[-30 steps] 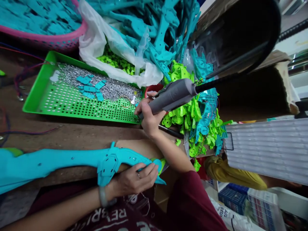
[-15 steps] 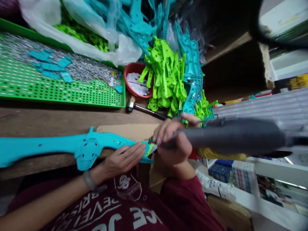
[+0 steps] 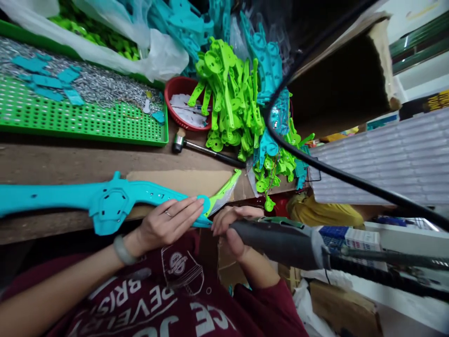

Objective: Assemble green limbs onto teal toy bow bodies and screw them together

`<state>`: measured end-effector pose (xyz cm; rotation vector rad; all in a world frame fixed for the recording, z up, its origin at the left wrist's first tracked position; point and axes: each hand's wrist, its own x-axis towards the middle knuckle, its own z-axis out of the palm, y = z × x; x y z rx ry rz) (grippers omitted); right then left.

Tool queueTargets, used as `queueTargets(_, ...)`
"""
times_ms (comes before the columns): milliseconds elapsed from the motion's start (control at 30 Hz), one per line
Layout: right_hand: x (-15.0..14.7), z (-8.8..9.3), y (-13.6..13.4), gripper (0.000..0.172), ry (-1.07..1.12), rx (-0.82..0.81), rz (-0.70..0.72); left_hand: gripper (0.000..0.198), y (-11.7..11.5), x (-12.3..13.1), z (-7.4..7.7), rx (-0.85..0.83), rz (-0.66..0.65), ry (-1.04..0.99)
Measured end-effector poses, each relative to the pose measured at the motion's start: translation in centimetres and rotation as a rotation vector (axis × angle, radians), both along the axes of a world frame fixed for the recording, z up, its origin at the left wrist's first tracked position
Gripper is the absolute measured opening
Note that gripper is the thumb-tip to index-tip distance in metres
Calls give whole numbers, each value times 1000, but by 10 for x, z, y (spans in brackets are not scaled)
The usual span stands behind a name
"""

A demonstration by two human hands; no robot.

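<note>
A long turquoise plastic toy part (image 3: 105, 201) lies along the front edge of the wooden bench (image 3: 87, 164), with a lime green piece (image 3: 224, 189) at its right end. My left hand (image 3: 168, 224) rests on that end, fingers laid flat and pressing it down. Just right of it, my right hand (image 3: 233, 229) is wrapped round a grey electric screwdriver (image 3: 280, 241), whose tip points at the part's end. A black cable (image 3: 351, 180) runs from the tool up across the view.
A green perforated tray (image 3: 87, 124) holds a heap of small metal screws and turquoise bits. Beside it stand a red bowl (image 3: 178, 89), a small hammer (image 3: 203, 150) and a pile of lime and turquoise parts (image 3: 238, 103). A cardboard box (image 3: 343, 79) stands right.
My right hand brought the screwdriver from the tray down to the right end of the turquoise part. My left hand kept its hold. The view swung right and down.
</note>
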<state>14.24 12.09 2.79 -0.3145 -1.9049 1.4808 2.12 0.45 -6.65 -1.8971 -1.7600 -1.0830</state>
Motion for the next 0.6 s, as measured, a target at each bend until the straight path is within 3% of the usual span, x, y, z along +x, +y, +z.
queueTargets(100, -3, -5, 6, 33, -8, 3, 80, 31, 3, -1, -1, 6, 7, -17)
queueTargets(233, -8, -1, 19, 32, 20, 1, 327, 29, 7, 1, 0, 36, -2, -51)
queueTargets(433, -22, 7, 43, 26, -97, -110, 511, 32, 20, -15, -10, -59, 78, 102)
queueTargets(533, -43, 23, 44, 28, -118, -178, 684, 31, 22, -12, -1, -74, 86, 94)
queueTargets(600, -67, 32, 42, 29, -70, -220, 657, 29, 13, -1, 11, -52, 73, 82)
